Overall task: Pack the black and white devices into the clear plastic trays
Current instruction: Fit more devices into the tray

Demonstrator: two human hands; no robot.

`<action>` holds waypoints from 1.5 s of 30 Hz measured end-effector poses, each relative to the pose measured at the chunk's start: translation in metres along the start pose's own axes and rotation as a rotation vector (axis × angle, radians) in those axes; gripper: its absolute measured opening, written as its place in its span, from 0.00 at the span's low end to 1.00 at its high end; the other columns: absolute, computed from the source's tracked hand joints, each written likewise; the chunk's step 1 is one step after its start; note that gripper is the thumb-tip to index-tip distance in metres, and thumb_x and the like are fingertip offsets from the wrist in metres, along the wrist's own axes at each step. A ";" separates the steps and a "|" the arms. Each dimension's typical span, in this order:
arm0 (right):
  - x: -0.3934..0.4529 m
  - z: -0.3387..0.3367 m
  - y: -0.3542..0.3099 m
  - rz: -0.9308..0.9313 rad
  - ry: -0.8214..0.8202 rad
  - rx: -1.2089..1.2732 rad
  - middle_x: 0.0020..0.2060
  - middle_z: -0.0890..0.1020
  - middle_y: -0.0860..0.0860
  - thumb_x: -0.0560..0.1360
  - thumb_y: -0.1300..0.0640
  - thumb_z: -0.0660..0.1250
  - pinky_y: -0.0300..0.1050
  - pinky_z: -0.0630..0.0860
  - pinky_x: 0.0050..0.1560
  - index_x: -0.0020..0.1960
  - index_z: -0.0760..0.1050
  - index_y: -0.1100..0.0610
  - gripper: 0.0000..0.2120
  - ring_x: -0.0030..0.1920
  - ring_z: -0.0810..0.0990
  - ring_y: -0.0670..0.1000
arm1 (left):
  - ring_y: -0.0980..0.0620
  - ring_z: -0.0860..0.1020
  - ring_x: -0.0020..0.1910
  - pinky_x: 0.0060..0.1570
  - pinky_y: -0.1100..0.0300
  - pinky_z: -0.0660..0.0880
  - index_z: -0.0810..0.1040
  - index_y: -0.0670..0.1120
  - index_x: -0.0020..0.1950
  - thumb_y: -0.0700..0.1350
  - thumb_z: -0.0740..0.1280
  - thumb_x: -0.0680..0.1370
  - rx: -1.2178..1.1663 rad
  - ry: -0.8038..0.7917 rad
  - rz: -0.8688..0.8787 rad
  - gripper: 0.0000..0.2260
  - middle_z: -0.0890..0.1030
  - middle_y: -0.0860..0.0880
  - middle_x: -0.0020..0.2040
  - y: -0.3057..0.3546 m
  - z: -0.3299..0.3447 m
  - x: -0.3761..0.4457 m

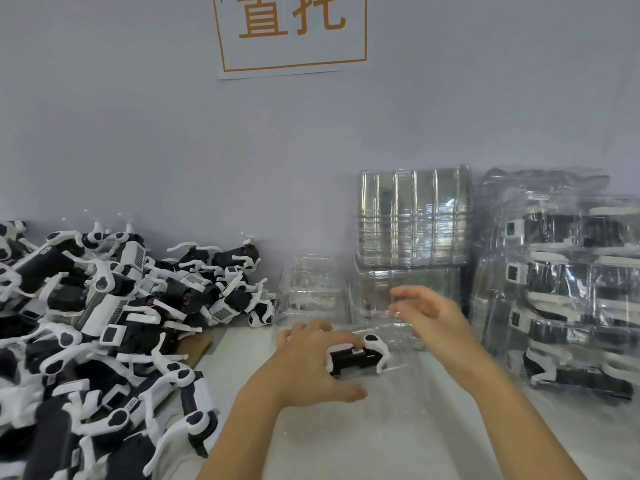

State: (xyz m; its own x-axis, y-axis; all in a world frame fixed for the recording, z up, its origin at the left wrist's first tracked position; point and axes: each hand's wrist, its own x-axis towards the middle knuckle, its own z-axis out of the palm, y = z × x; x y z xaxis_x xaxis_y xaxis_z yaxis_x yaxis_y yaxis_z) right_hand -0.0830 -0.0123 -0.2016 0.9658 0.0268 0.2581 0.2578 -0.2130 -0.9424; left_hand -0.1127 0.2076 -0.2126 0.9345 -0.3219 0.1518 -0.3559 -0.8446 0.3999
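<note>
Seating one black-and-white plastic device (356, 356) in the clear plastic tray (398, 341).
My left hand (311, 358) grips it steady; right hand (429, 313), fingers spread, looks headed for the tray's far edge.

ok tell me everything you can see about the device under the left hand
The device has a black, boxy body with curved white arms at its ends and a small pale label on top; it looks like hard plastic. It lies flat in front of the person, seemingly in a clear tray whose edges are hard to trace. The left hand grips its left end with curled fingers. The blurred right hand hovers apart.
</note>
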 end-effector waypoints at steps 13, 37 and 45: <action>-0.012 0.031 -0.042 -0.326 0.041 0.199 0.39 0.86 0.48 0.75 0.68 0.70 0.36 0.77 0.41 0.47 0.85 0.53 0.11 0.38 0.82 0.46 | 0.43 0.85 0.48 0.54 0.43 0.80 0.84 0.53 0.59 0.64 0.81 0.57 -1.723 0.419 -0.078 0.33 0.84 0.44 0.59 -0.007 -0.035 -0.012; -0.018 0.071 -0.042 -0.690 0.079 -0.162 0.44 0.85 0.39 0.72 0.64 0.75 0.32 0.72 0.48 0.47 0.87 0.52 0.08 0.46 0.80 0.40 | 0.37 0.79 0.60 0.69 0.36 0.66 0.82 0.50 0.64 0.64 0.78 0.64 -1.899 0.329 -0.048 0.33 0.78 0.39 0.66 -0.017 -0.023 -0.010; -0.021 0.060 -0.053 -0.574 0.055 -0.155 0.68 0.73 0.34 0.81 0.55 0.62 0.50 0.73 0.68 0.74 0.69 0.44 0.22 0.70 0.69 0.37 | 0.48 0.77 0.67 0.55 0.52 0.79 0.84 0.54 0.61 0.63 0.81 0.59 -1.481 0.325 -0.035 0.33 0.80 0.54 0.65 -0.005 -0.038 -0.018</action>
State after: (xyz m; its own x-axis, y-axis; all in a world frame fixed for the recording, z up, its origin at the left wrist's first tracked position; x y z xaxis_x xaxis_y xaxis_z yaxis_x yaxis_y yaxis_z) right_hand -0.1148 0.0567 -0.1701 0.6693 0.1305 0.7315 0.7268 -0.3194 -0.6080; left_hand -0.1277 0.2343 -0.1831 0.9722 -0.0388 0.2310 -0.1977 0.3930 0.8980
